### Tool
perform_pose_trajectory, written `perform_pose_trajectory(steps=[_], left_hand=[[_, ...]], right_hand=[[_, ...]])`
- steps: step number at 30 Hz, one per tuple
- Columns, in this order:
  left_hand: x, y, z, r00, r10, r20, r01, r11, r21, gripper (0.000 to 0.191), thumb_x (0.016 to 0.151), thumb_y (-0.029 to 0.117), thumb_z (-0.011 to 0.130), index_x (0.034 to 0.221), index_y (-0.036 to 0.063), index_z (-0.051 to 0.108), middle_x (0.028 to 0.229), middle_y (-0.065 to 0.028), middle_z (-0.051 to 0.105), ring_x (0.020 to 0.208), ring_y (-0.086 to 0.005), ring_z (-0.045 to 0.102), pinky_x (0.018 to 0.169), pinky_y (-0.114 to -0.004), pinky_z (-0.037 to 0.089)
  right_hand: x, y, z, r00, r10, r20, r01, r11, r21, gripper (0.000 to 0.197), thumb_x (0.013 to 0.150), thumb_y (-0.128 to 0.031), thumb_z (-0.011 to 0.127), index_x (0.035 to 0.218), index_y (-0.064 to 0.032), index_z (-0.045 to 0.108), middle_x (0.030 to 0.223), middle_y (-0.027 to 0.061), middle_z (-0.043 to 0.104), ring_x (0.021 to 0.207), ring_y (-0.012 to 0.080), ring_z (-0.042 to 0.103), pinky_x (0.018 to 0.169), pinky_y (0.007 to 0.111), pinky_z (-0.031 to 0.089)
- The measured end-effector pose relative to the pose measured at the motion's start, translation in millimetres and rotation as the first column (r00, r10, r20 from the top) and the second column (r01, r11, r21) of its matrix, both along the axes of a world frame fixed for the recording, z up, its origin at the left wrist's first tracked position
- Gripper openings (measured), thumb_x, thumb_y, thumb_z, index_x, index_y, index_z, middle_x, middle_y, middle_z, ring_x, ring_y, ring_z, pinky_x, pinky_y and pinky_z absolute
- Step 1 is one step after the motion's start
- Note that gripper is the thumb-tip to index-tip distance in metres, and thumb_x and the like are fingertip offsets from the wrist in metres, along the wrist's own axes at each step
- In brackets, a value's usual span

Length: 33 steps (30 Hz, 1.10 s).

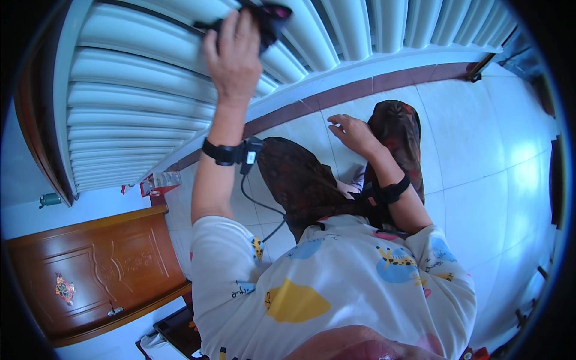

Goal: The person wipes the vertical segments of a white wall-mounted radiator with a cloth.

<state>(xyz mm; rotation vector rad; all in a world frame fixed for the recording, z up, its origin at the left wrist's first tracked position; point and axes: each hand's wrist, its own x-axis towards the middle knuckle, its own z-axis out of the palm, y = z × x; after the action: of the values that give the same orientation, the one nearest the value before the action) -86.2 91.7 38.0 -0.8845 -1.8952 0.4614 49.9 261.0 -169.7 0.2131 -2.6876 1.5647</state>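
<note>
My left hand (236, 67) presses a dark cloth (270, 22) with a small pink patch against the white slatted panel (135, 67), near the top of the view. The cloth is bunched under the fingers, and its edges look blurred. Rounded white slats with dark gaps between them fan out around it; whether this is a radiator or a cover cannot be told. My right hand (355, 135) is empty, its fingers loosely bent and apart, beside my right knee (396, 130). Each wrist wears a black strap (225, 154), and a cable runs from the left one.
Pale floor tiles (472, 171) lie under me, edged by a reddish-brown skirting strip (342, 92) below the panel. A brown wooden door (94, 274) stands at lower left. A red and white box (162, 183) sits on the floor near the panel's far end.
</note>
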Motion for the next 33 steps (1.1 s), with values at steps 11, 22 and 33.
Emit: perform_pose_trajectory(steps=[11,22,33], left_hand=[[14.7,-15.3,-140.1,0.917,0.026,0.398,0.099,0.952,-0.290,0.038,0.081,0.016,0.048,0.115,0.0036,0.057,0.132,-0.0052,0.047,0.128,-0.0188,0.036,0.102,-0.038,0.027],[6.6,-11.0,-20.5,1.000,-0.019,-0.006,0.019,0.998,-0.054,0.034,0.076,0.009,0.054,0.109,0.0130,0.063,0.126,0.0028,0.053,0.120,-0.0185,0.043,0.097,-0.042,0.029],[13.2,-11.0,-142.2,0.967,-0.011,0.254,0.111,0.916,-0.384,0.034,0.079,0.019,0.050,0.106,0.0034,0.063,0.122,-0.0062,0.051,0.120,-0.0242,0.039,0.096,-0.043,0.032]], right_hand=[[-1.3,0.1,-4.6,0.999,0.045,-0.008,-0.043,0.992,0.117,0.027,0.086,-0.025,0.053,0.103,-0.0061,0.062,0.097,0.0155,0.063,0.087,0.0344,0.061,0.077,0.041,0.049],[2.8,-0.9,-9.6,0.998,0.057,-0.025,-0.052,0.984,0.169,0.026,0.085,-0.026,0.054,0.103,-0.0092,0.061,0.097,0.0137,0.063,0.085,0.0337,0.061,0.075,0.042,0.050],[-1.3,-2.2,-9.0,0.997,0.073,0.005,-0.073,0.973,0.219,0.026,0.085,-0.021,0.055,0.105,-0.0060,0.061,0.098,0.0149,0.063,0.084,0.0333,0.061,0.075,0.040,0.050]])
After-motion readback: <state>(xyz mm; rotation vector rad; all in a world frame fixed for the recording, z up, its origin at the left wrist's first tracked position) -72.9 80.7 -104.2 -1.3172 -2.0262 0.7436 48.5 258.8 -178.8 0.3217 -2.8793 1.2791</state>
